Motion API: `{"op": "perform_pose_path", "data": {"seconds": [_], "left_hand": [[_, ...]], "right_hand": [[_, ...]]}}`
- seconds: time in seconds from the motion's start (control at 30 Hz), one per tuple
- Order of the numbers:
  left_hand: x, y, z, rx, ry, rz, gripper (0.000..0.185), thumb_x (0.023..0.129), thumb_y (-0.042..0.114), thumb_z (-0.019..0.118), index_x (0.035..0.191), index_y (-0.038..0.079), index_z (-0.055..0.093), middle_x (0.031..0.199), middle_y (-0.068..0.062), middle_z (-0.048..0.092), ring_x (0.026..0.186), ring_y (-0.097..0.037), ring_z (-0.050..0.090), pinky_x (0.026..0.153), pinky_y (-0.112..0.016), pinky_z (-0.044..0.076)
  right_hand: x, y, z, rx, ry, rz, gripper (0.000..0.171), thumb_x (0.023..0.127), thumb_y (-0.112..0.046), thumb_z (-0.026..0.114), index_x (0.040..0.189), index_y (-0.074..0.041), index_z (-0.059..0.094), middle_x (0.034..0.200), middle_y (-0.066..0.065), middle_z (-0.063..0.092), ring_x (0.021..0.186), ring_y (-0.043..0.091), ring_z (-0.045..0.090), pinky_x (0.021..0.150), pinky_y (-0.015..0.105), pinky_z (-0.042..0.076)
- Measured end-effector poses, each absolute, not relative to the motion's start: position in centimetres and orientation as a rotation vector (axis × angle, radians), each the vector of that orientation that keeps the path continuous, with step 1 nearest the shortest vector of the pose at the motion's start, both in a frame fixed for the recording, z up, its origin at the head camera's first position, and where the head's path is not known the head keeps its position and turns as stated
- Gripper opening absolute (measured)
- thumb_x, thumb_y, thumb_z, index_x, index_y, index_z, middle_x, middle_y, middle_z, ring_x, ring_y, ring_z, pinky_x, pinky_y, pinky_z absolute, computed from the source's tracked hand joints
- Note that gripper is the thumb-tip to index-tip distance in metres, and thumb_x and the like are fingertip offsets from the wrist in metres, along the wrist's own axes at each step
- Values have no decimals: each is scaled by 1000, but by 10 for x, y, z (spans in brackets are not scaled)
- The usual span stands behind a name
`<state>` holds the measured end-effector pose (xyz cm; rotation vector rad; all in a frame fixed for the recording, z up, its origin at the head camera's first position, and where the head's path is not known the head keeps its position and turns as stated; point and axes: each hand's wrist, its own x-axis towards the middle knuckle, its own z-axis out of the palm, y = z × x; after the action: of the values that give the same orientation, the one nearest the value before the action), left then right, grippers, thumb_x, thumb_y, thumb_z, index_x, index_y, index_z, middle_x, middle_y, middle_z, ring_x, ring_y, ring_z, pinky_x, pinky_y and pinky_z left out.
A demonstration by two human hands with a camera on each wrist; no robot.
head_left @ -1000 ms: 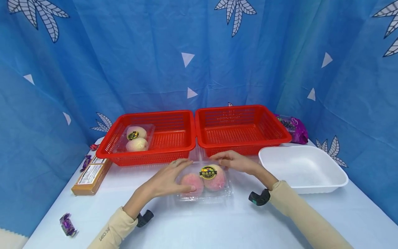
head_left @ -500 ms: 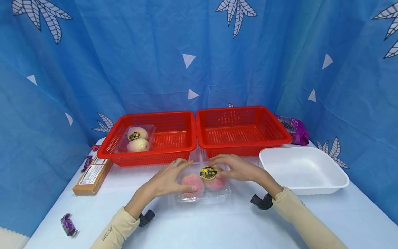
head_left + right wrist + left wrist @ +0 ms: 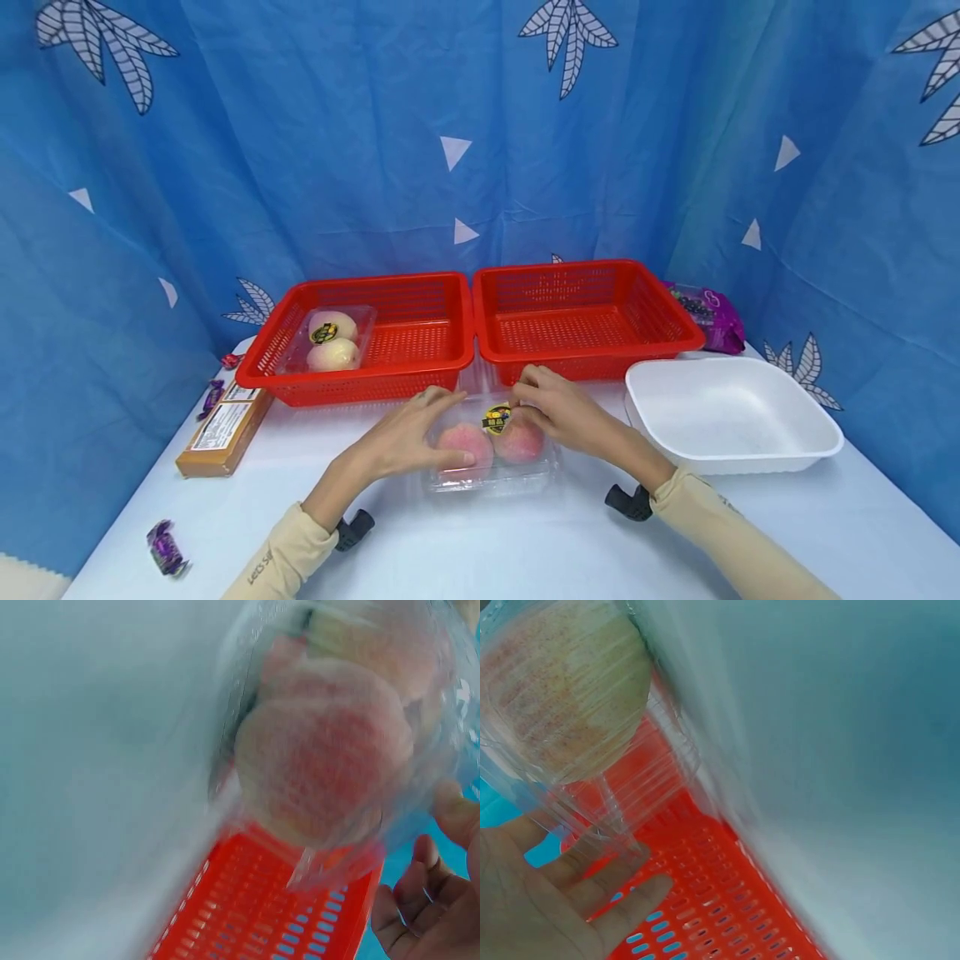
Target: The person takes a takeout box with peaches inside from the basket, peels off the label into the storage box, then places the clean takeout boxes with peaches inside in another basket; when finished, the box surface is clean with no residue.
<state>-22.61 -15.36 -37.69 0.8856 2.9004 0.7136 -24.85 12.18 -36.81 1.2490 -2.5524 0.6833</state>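
1. Clear plastic is what we grip: a clamshell of two peaches (image 3: 491, 446) lies on the white table (image 3: 525, 542), just in front of the gap between the two red baskets.
2. Our left hand (image 3: 401, 437) curls round its left end, thumb on the near peach.
3. Our right hand (image 3: 562, 410) clasps the right end, fingers over the lid by the yellow-and-black sticker (image 3: 497, 418).
4. The left basket (image 3: 420, 367) holds another clamshell of pale peaches (image 3: 328, 342); the right basket (image 3: 585, 312) adjoins it.
5. A white foam tray (image 3: 731, 408) sits to the right, a purple bag (image 3: 708, 312) behind it.
6. A brown box (image 3: 225, 429) and wrapped candies (image 3: 165, 546) lie at the left.
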Motion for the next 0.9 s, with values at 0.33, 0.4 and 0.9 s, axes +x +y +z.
{"op": "perform_pose_path", "data": {"seconds": [0.33,0.4,0.9], "left_hand": [[-227,-154,-377,883,2914,695,91,73,75,60,147,25,41,131,0,49,112,-15,50,89,-40,49],[-227,-153,-377,880,2914,691,90,73,74,61,147,26,41,131,2,49,113,-15,50,89,-41,49],[-227,-154,-378,875,2909,695,92,73,76,59,147,25,40,131,-1,50,111,-14,51,87,-39,50]], "right_hand": [[-244,99,-365,1104,-2691,996,6,94,-17,62,94,-17,56,71,-10,56,60,7,50,51,21,47],[-243,96,-363,1017,-2717,1059,8,93,-21,64,91,-18,57,69,-11,56,57,7,49,49,21,46],[-236,102,-354,824,-2525,1721,27,91,-3,61,117,-7,57,87,7,60,84,20,63,74,26,56]]}}
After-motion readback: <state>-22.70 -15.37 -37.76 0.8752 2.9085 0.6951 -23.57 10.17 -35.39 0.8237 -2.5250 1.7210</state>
